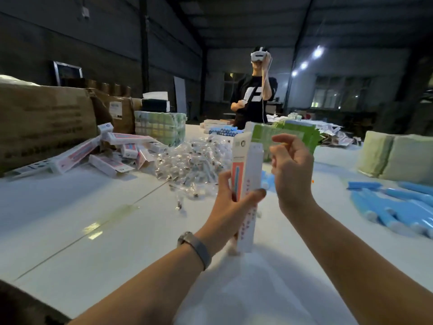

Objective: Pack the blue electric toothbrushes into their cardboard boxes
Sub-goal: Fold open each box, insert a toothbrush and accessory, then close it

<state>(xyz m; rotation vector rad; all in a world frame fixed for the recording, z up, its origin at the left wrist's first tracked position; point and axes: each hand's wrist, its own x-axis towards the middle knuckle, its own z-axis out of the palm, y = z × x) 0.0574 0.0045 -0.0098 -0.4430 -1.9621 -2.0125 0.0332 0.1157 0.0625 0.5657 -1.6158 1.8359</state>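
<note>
- at nine o'clock a heap of flat boxes (117,151) lies on the white table (70,231), with small clear bags (192,158) piled beside it.
- in the middle the left hand (230,207) grips a tall cardboard box (246,174), standing up with its top flap open.
- the box looks light and thin, easy to squash, so hold its long sides softly.
- the right hand (290,167) is curled by the box top; maybe it pinches something, i cannot tell.
- at three o'clock the blue toothbrushes (398,207) lie in a pile, smooth and hard.
</note>
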